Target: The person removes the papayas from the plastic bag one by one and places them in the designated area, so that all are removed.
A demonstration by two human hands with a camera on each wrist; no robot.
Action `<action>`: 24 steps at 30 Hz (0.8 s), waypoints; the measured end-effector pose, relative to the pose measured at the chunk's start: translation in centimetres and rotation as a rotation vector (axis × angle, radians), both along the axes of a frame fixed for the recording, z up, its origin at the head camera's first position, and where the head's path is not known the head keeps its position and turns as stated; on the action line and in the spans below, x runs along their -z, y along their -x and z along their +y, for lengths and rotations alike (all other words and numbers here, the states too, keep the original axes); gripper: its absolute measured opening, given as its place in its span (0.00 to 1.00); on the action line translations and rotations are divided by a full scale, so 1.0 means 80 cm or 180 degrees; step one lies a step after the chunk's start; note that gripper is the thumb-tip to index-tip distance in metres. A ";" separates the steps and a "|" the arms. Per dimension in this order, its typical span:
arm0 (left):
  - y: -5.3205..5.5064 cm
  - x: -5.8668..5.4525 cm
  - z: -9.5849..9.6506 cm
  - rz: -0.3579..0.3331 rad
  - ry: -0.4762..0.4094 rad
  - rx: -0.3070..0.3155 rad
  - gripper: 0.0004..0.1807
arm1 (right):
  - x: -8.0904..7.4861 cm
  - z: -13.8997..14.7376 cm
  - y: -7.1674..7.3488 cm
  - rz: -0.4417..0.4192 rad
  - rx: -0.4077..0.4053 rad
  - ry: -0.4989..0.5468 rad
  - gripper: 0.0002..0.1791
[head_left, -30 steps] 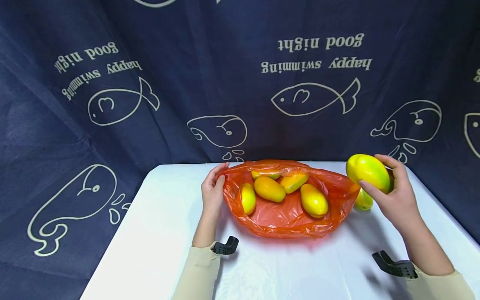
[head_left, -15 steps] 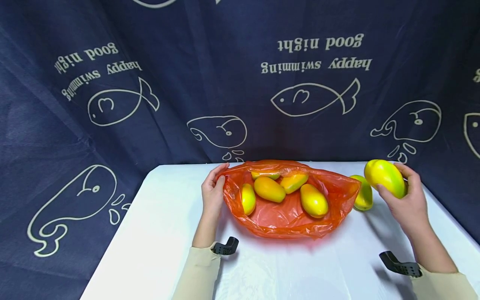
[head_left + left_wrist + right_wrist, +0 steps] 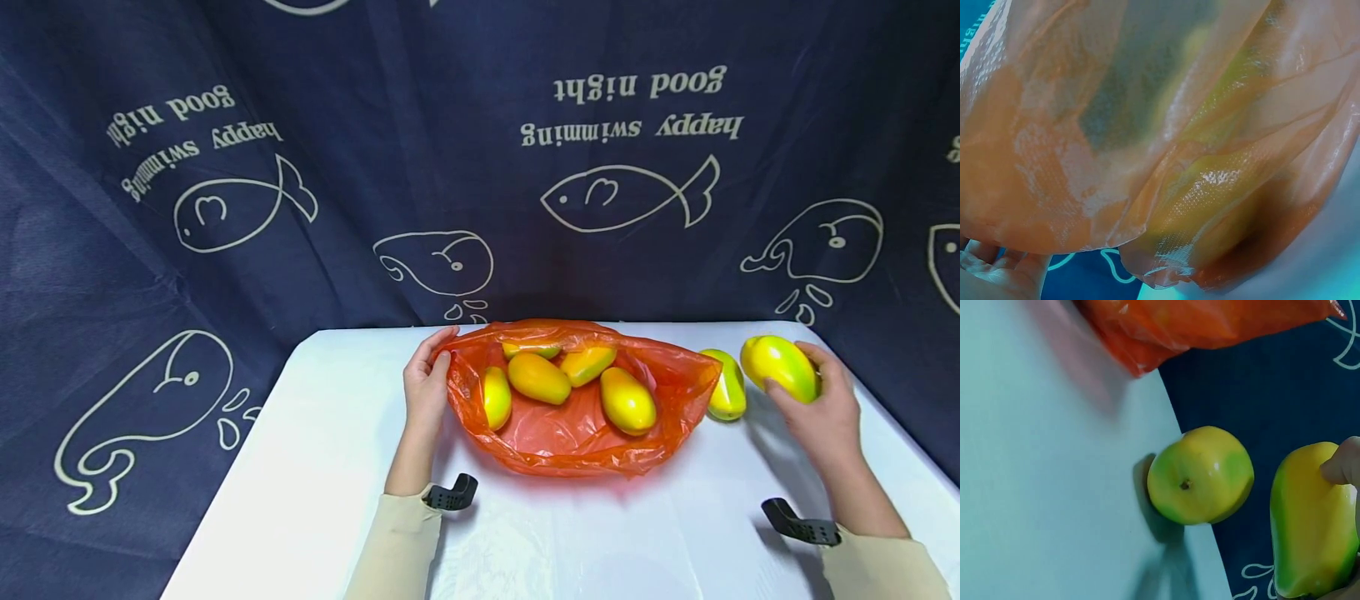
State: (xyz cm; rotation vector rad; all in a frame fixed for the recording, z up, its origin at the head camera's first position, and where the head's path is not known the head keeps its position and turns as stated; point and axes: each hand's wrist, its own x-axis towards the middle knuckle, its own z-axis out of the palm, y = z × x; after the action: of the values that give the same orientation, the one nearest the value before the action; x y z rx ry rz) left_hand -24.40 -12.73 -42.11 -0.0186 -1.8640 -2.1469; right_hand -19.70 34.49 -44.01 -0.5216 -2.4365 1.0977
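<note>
The desk (image 3: pixel 315 467) is brightly lit and nearly washed out beside the left hand (image 3: pixel 426 385), while the curtain (image 3: pixel 450 125) beyond it is left dim. A soft shadow is cast beside the right hand (image 3: pixel 828 408). In the left wrist view, the bag (image 3: pixel 1041 206) is blurred and flecked with glare; both wrist views are tinted blue-green.

Right hand (image 3: pixel 823 410) and held mango (image 3: pixel 777 367) farther from bag (image 3: pixel 525 459)

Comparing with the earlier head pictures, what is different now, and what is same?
The right hand and the held fruit moved right, away from the bag, and lower in the head view. The loose fruit beside the bag, partly hidden before, now shows more. Nothing was taken or let go. The left hand still holds the bag's edge; the fruits inside lie as before.
</note>
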 end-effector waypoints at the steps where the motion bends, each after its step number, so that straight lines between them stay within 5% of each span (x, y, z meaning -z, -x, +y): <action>1: 0.000 0.000 0.000 0.0001 0.0000 0.0002 0.19 | 0.001 0.001 0.001 0.0007 0.0006 -0.0009 0.40; 9: -0.001 -0.001 0.000 0.0013 0.0008 -0.0002 0.19 | 0.013 0.009 0.009 0.0009 0.0085 0.0118 0.40; 15: -0.001 -0.001 0.000 0.0036 0.0035 -0.0015 0.19 | 0.021 0.016 0.019 -0.0196 0.0244 0.0438 0.42; 24: -0.002 -0.001 -0.001 0.0009 0.0044 0.0031 0.19 | 0.029 0.018 0.024 -0.0460 0.0337 0.0420 0.43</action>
State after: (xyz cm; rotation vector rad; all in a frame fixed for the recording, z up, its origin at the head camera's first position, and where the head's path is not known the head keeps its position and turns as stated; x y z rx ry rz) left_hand -24.22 -12.84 -42.06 -0.0337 -1.8808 -2.1395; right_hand -21.65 35.92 -46.36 -0.7881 -2.4364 1.2198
